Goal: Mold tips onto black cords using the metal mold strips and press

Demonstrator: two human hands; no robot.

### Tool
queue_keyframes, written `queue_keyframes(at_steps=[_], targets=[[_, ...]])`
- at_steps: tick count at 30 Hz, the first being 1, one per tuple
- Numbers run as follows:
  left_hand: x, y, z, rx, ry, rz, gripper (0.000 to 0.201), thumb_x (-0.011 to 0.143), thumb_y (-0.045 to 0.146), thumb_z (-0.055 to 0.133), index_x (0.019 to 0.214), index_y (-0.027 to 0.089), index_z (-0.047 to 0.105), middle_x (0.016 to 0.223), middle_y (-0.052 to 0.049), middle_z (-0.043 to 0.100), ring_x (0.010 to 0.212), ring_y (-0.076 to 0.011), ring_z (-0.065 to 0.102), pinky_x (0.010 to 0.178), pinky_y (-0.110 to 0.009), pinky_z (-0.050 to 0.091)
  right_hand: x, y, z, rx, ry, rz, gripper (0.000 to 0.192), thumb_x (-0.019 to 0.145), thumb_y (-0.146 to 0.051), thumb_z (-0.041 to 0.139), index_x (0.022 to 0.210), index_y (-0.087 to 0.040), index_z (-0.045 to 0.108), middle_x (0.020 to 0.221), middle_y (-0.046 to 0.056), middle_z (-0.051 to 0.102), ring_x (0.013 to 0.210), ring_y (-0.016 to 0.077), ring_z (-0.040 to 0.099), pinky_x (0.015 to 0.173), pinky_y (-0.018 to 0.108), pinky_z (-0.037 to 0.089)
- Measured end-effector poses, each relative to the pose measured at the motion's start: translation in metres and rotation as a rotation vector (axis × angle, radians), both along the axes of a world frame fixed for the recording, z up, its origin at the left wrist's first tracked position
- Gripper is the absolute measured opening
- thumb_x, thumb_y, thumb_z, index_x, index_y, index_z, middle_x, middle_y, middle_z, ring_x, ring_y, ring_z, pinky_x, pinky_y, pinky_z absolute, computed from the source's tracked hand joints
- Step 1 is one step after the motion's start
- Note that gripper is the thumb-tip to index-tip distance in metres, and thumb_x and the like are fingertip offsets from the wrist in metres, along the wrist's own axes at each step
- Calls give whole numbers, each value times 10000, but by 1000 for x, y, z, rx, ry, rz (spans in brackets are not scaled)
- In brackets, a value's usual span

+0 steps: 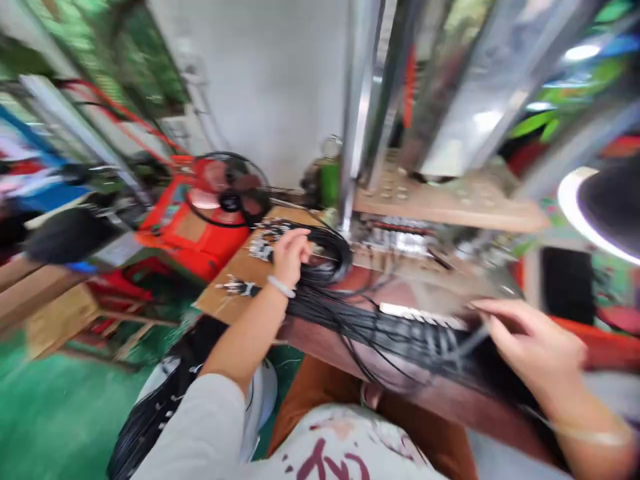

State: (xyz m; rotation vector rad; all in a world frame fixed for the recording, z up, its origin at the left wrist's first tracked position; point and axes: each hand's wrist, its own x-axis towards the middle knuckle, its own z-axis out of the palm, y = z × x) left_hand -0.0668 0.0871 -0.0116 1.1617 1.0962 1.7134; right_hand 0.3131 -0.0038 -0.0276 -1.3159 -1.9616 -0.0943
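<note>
The picture is blurred by head motion. My left hand (290,257) reaches forward onto a coil of black cables (327,257) at the far side of the brown workbench (440,400), its fingers closed over the coil. My right hand (525,347) rests at the near right, fingers spread, touching the end of a flat bundle of black cables (400,333) that runs across the bench. Small cable plugs (243,287) lie on a cardboard sheet (220,303) left of the coil.
A red fan (227,193) stands behind the cardboard sheet. A metal machine frame (360,120) and a wooden shelf (450,207) rise behind the bench. More black cables (150,413) hang into a white bin at the lower left. The floor (45,413) is green.
</note>
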Motion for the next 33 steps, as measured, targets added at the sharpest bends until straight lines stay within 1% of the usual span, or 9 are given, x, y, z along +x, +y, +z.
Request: queue_keyframes(at_steps=[2, 4, 6, 9, 12, 17, 22, 26, 33], targets=[[-1, 12, -6, 52, -14, 23, 206, 762, 326, 663, 893, 168, 682, 485, 63, 535, 384, -49, 415, 387, -159, 306, 18, -9, -7, -21, 98, 78, 145, 909, -188, 553, 893, -221, 693, 882, 62, 708, 843, 172, 670, 835, 302, 527], [-1, 18, -12, 65, -21, 41, 198, 731, 312, 684, 864, 165, 693, 475, 54, 547, 376, -55, 432, 366, -158, 295, 24, -7, -11, -70, 113, 135, 130, 873, -168, 577, 873, -222, 694, 861, 37, 709, 807, 179, 672, 781, 312, 548], [1, 18, -15, 71, -21, 55, 188, 714, 293, 687, 847, 160, 698, 471, 47, 559, 367, -58, 440, 355, -156, 296, 22, -3, -12, -96, 97, 168, 137, 859, -146, 572, 865, -218, 689, 843, 27, 703, 795, 177, 665, 753, 319, 555], [2, 16, -14, 89, -15, 73, 179, 701, 280, 686, 828, 155, 699, 470, 42, 571, 354, -59, 435, 344, -154, 300, 13, 0, -11, -78, 57, 242, 167, 847, -102, 541, 846, -207, 670, 800, 36, 688, 765, 184, 647, 713, 334, 549], [4, 15, -13, 96, 7, 76, 174, 702, 281, 688, 821, 155, 700, 472, 42, 573, 357, -57, 438, 345, -151, 308, 10, 1, -9, -47, -35, 307, 187, 844, -78, 510, 833, -201, 650, 771, 43, 675, 731, 188, 630, 672, 339, 536], [4, 16, -13, 103, 20, 64, 166, 715, 285, 687, 817, 154, 705, 478, 36, 577, 360, -55, 443, 347, -148, 310, 11, 3, -6, -13, -25, 297, 196, 849, -57, 514, 874, -198, 649, 821, 52, 682, 790, 187, 637, 724, 341, 547], [4, 15, -13, 94, 13, 66, 158, 715, 276, 686, 812, 153, 705, 474, 37, 573, 362, -56, 446, 350, -148, 309, 10, 2, -5, -14, -74, 341, 210, 833, -39, 515, 877, -196, 646, 806, 52, 679, 779, 192, 633, 706, 337, 546], [4, 15, -13, 91, 15, 61, 154, 719, 276, 683, 808, 152, 707, 478, 34, 575, 363, -57, 445, 350, -152, 311, 9, 0, -5, 16, -70, 341, 241, 824, -15, 519, 916, -195, 650, 817, 55, 679, 808, 196, 629, 726, 338, 547], [4, 14, -11, 90, 24, 62, 134, 724, 256, 672, 801, 154, 709, 475, 34, 572, 358, -59, 441, 345, -155, 305, 12, -1, -4, -7, -58, 376, 238, 822, -1, 539, 927, -190, 639, 820, 57, 678, 800, 190, 625, 721, 336, 548]])
